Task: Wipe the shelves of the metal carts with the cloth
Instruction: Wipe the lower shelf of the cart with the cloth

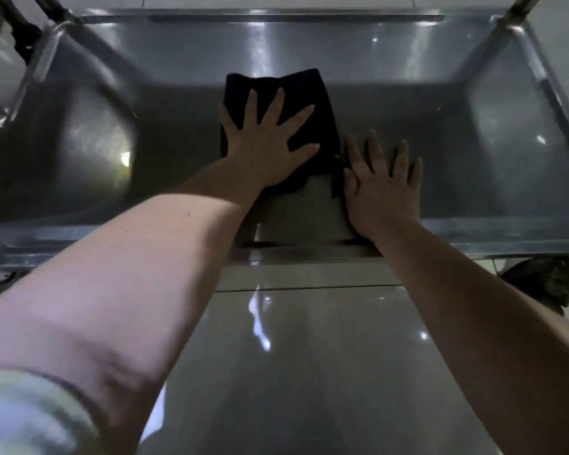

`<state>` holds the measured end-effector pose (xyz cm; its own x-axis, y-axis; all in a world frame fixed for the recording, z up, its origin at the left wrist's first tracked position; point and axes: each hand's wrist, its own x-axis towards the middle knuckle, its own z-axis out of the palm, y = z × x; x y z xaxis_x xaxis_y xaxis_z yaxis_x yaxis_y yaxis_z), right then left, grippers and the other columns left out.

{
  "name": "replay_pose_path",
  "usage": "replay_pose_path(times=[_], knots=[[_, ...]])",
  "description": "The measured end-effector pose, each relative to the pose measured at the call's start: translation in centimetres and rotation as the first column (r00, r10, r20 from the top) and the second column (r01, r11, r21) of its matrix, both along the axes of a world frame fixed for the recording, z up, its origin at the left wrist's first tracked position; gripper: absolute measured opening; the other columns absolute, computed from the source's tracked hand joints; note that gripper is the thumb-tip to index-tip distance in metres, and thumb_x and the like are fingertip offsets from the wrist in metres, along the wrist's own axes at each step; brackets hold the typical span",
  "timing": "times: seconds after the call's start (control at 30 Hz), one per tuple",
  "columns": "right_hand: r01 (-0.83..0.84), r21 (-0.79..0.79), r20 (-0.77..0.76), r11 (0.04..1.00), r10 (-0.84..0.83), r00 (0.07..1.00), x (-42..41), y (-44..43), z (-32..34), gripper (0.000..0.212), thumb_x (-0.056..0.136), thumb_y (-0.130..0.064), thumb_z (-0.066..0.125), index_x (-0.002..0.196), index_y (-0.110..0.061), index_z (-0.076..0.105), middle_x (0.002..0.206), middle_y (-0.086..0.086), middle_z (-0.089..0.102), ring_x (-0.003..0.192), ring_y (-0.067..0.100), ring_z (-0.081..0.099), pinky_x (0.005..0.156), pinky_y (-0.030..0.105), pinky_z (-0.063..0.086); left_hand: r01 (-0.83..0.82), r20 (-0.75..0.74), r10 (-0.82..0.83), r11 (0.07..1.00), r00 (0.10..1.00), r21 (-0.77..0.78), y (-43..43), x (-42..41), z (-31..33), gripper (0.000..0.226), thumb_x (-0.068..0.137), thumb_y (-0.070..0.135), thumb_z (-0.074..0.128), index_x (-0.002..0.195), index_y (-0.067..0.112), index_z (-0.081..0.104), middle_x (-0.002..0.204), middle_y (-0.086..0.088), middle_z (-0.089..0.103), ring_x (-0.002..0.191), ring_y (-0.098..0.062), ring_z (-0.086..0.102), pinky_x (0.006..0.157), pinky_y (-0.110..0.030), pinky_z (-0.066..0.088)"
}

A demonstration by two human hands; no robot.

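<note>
A dark cloth (309, 90) lies flat in the middle of a low steel cart shelf (178, 142). My left hand (266, 142) presses down on the cloth with fingers spread and straight. Just to its right, my right hand (381, 182) rests flat on the bare metal, fingers straight, its thumb side touching the cloth's near right corner. Both forearms reach in over the shelf's front rim (473, 234).
Upright cart posts stand at the back left (33, 70) and back right (519, 8) corners. A raised rim runs around the shelf. Glossy floor tiles (309, 356) lie in front of the cart. A dark patterned object (546, 280) sits on the floor at right.
</note>
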<state>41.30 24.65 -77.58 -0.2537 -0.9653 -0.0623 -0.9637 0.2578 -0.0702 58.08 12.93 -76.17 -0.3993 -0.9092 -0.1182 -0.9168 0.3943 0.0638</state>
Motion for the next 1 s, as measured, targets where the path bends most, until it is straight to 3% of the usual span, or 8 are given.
replay_pose_path(times=[0.23, 0.5, 0.7, 0.87, 1.0], knots=[[0.028, 0.026, -0.004, 0.999, -0.028, 1.000, -0.1, -0.4, 0.3, 0.055, 0.099, -0.051, 0.011, 0.153, -0.046, 0.000, 0.164, -0.011, -0.002, 0.149, 0.035, -0.008, 0.118, 0.055, -0.006, 0.007, -0.037, -0.007, 1.000, 0.999, -0.006, 0.0, -0.7, 0.2, 0.076, 0.082, 0.085, 0.016, 0.150, 0.054, 0.002, 0.165, 0.003, -0.007, 0.149, -0.035, -0.012, 0.104, -0.074, -0.008], [0.022, 0.015, 0.009, 1.000, -0.022, 1.000, -0.1, -0.1, 0.3, 0.054, 0.100, -0.052, 0.014, 0.152, -0.049, -0.001, 0.164, -0.010, 0.001, 0.149, 0.037, -0.005, 0.118, 0.056, -0.005, -0.027, -0.019, 0.026, 0.999, 0.999, -0.047, -1.1, 9.3, 0.4, 0.075, 0.084, 0.082, 0.028, 0.150, 0.054, 0.006, 0.165, 0.005, -0.002, 0.151, -0.026, -0.004, 0.117, -0.059, -0.004], [-0.004, 0.052, -0.021, 0.999, 0.005, 1.000, 0.6, -0.1, 0.8, 0.053, 0.099, -0.057, 0.015, 0.150, -0.054, 0.001, 0.164, -0.009, -0.003, 0.147, 0.045, -0.009, 0.115, 0.064, -0.007, -0.242, -0.030, 0.243, 0.970, 0.970, 0.022, -0.3, 5.4, 0.1, 0.076, 0.081, 0.086, 0.016, 0.149, 0.053, 0.009, 0.165, -0.001, -0.004, 0.149, -0.038, -0.008, 0.108, -0.070, -0.009], [0.019, 0.125, 0.041, 0.992, -0.024, 0.999, 1.1, -0.2, 0.9, 0.056, 0.097, -0.064, 0.013, 0.149, -0.054, -0.005, 0.164, -0.009, -0.012, 0.146, 0.045, -0.016, 0.113, 0.065, -0.010, -0.257, -0.006, 0.257, 0.966, 0.966, -0.008, 0.0, 4.9, -0.2, 0.080, 0.076, 0.090, 0.012, 0.147, 0.057, 0.001, 0.164, -0.004, -0.009, 0.147, -0.042, -0.011, 0.104, -0.075, -0.008], [-0.023, 0.091, 0.012, 0.996, 0.022, 1.000, 1.2, 0.4, 0.5, 0.059, 0.095, -0.065, 0.007, 0.150, -0.050, -0.009, 0.164, -0.006, -0.012, 0.146, 0.044, -0.015, 0.113, 0.066, -0.009, -0.247, -0.019, 0.247, 0.969, 0.969, -0.009, -0.1, 5.0, -0.6, 0.080, 0.073, 0.091, 0.011, 0.146, 0.060, 0.004, 0.165, -0.003, -0.007, 0.147, -0.042, -0.010, 0.104, -0.075, -0.009]])
